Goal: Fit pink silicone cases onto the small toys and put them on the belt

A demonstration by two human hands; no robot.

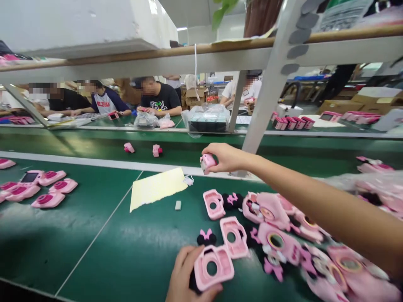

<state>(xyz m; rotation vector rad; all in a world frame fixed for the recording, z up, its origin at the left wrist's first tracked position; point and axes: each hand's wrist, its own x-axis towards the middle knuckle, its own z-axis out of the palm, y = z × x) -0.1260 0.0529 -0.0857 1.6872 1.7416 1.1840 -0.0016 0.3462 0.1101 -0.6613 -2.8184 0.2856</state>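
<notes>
My left hand (185, 277) is closed around the left side of a pink camera-shaped cover (217, 277) with a round hole, low in the view over the green table. Out over the far edge of the table, my right hand (222, 157) pinches a small pink camera (208, 162). Just beyond my left hand lie a black piece with a pink bow (206, 238) and another pink cover (234, 239). A third cover (213, 204) lies farther back. Under my right forearm is a pile of pink covers (277, 243), some with black ears and bows.
A yellow paper (157, 188) and a small pale block (178, 205) lie mid-table. Pink cameras (48, 200) sit at left. Two pink pieces (156, 150) rest on the lower green strip beyond. A slanted white post (264, 79) stands behind my right hand. People sit opposite.
</notes>
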